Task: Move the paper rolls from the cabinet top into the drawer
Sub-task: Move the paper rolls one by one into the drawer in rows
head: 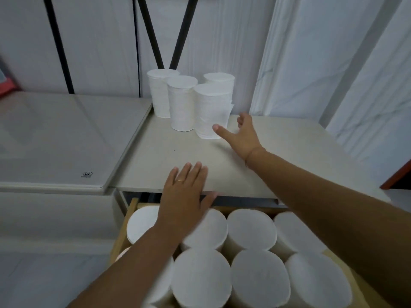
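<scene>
at cabinet top (169, 156) rear: nearest upright paper roll (210, 111) just beyond right hand (242, 134), spread wide, empty; left hand (184, 190) flat, open, farther back.

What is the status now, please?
Right hand open, reaching nearest roll. Left hand flat on cabinet top. Four rolls remain. Nothing blocking.

Soft, even indoor light with faint shadows; wide-angle bending at the edges, slight blur throughout.
</scene>
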Demonstrator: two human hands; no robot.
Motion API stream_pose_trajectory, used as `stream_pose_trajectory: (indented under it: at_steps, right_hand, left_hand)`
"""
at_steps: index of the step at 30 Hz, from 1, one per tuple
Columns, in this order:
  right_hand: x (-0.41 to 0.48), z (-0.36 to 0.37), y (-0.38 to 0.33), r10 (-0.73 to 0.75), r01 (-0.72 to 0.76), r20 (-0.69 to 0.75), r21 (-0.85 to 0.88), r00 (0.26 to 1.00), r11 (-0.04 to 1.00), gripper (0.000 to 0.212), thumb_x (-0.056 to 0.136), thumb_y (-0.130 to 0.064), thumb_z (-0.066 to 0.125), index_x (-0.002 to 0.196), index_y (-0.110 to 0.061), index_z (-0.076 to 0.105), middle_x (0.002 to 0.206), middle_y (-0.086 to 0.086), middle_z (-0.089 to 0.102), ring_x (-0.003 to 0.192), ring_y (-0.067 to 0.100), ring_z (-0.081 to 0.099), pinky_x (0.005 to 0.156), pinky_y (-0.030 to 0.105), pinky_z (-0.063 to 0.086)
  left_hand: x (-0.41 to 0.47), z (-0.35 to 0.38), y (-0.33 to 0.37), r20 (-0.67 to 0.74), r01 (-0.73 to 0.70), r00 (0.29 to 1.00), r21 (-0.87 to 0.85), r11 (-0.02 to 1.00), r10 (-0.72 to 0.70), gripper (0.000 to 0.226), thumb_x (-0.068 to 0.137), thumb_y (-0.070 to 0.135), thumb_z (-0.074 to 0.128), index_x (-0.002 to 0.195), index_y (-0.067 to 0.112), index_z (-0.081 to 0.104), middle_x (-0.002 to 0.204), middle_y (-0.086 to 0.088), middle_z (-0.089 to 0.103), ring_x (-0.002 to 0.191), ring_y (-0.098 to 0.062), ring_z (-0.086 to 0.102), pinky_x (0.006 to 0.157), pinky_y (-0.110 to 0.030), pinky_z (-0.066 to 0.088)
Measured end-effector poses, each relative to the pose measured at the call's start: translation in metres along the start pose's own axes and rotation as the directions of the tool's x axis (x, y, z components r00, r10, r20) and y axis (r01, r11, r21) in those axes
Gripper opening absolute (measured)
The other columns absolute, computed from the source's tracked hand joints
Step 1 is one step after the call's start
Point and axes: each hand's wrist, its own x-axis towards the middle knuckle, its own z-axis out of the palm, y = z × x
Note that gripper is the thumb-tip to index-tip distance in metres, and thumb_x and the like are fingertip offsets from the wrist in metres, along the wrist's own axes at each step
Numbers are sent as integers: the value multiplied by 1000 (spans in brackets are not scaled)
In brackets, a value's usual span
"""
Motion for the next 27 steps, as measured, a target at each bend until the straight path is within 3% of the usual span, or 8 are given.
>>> stream_pose_trajectory:
  at_steps: [3,7,12,19,24,27]
  right_hand:
    - [38,14,-8,-26,26,-29,13,999,1000,101,73,-37,80,148,-11,18,152,7,31,138,21,34,108,27,28]
    - [71,26,-17,-44,43,-68,-15,997,999,101,67,-36,84,144,-12,24,146,6,38,132,23,40,110,36,35]
    - [82,33,-14,-35,40,-63,74,997,996,93,65,-35,85,139,-11,33,138,5,48,123,20,47,103,33,42]
    - [85,26,-7,-15,-6,186,112,982,994,93,58,-36,89,136,-10,44,133,8,56,122,25,54,104,43,46]
    - [60,24,-6,-30,9,173,121,985,993,101,49,-38,91,134,-9,43,130,8,58,117,25,57,101,44,48]
    - [31,8,-5,-82,59,220,106,972,993,97,55,-36,89,136,-14,41,132,4,57,120,22,56,102,43,47]
  left_hand:
    - [-1,1,0,-38,-2,999,-56,998,0,73,92,62,7,145,17,31,151,-3,36,140,-23,29,116,-40,13]
    - [-2,3,0,-36,-9,999,-60,998,7,74,91,63,4,147,18,23,154,-3,28,143,-22,20,117,-39,8]
    - [-2,3,0,-41,-8,999,-71,997,5,74,91,62,6,148,16,21,155,-4,26,143,-23,19,118,-41,10]
    - [-4,2,1,-68,-22,998,-71,997,18,70,93,59,15,146,14,29,151,-6,34,140,-25,27,116,-40,13]
    - [-4,1,2,-82,-11,997,-77,997,5,69,93,59,20,143,15,35,148,-5,40,138,-24,32,116,-40,17]
    - [-4,0,3,-87,-13,996,-79,997,6,68,92,58,21,142,14,38,146,-5,42,137,-25,35,115,-40,19]
